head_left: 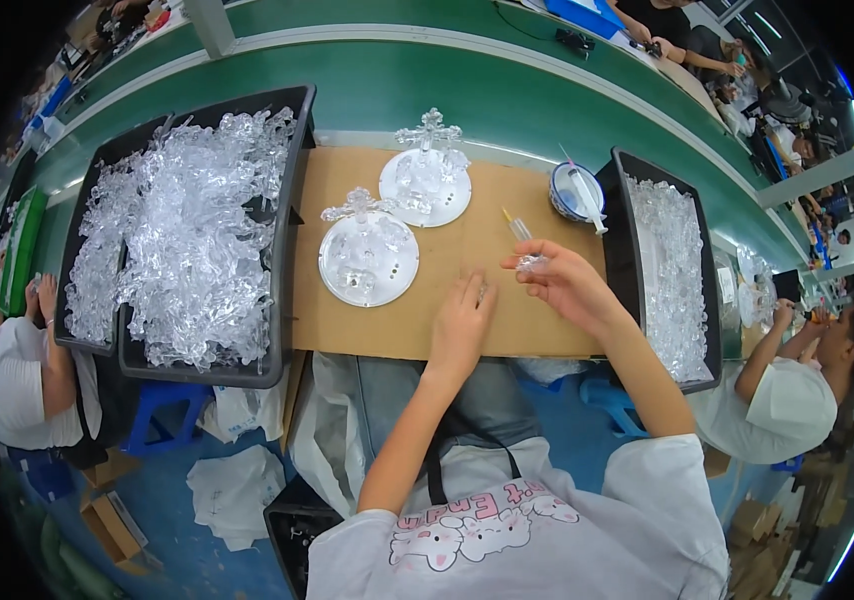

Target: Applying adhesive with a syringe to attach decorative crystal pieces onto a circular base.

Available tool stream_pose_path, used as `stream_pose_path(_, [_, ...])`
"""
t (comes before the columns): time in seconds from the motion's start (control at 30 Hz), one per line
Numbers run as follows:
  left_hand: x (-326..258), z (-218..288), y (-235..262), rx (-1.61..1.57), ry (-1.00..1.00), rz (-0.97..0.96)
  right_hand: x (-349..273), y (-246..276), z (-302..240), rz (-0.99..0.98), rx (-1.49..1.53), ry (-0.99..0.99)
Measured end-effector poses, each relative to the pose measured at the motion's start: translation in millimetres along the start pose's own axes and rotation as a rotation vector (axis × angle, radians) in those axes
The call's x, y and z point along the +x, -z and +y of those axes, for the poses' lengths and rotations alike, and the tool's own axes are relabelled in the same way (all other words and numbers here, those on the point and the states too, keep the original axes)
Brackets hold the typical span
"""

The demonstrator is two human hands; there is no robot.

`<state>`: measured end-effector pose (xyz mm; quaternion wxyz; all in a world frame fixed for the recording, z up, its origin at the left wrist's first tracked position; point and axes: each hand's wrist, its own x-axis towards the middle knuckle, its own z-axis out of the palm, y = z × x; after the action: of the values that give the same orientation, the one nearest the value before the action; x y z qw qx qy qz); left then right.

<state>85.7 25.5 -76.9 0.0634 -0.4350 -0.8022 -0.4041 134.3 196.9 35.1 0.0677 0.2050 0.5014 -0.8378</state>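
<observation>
My right hand (572,283) is raised over the right part of the cardboard sheet (347,335), pinching a small clear plastic piece (530,263) between thumb and fingers. Low over the middle of the sheet is my left hand (462,318), fingers close together; a small glint shows at its thumb side, too tiny to name. Just beyond the right hand lies a syringe (519,229) with a yellow tip. Two round white discs, a nearer one (368,285) and a farther one (427,212), carry clear plastic figures, each with a cross-like top.
Black bins heaped with clear plastic parts (207,220) stand on the left, and another black bin (710,340) on the right. A blue-and-white bowl (562,203) holds a second syringe (587,198). A green rail-edged bench (367,80) runs behind. Other people sit at both sides.
</observation>
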Motion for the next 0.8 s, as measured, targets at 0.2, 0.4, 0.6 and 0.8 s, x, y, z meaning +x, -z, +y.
stream_pose_path(0.2, [-14.5,9.0,27.2,-0.418,0.289,0.237,25.1,-24.4,14.7,-0.033,-0.523,0.167])
stream_pose_path(0.4, [-60.3,-17.5,90.9,-0.865,0.621,0.422,64.3,-64.4,52.9,0.057,-0.858,0.284])
stream_pose_path(0.6, [-41.5,-32.4,108.1,-0.096,0.561,0.344,88.6,-78.2,78.2,0.157,-0.972,0.589])
stream_pose_path(0.8, [-24.4,-45.7,101.7,0.071,0.461,0.414,94.8,-78.2,78.2,0.187,-0.952,0.475])
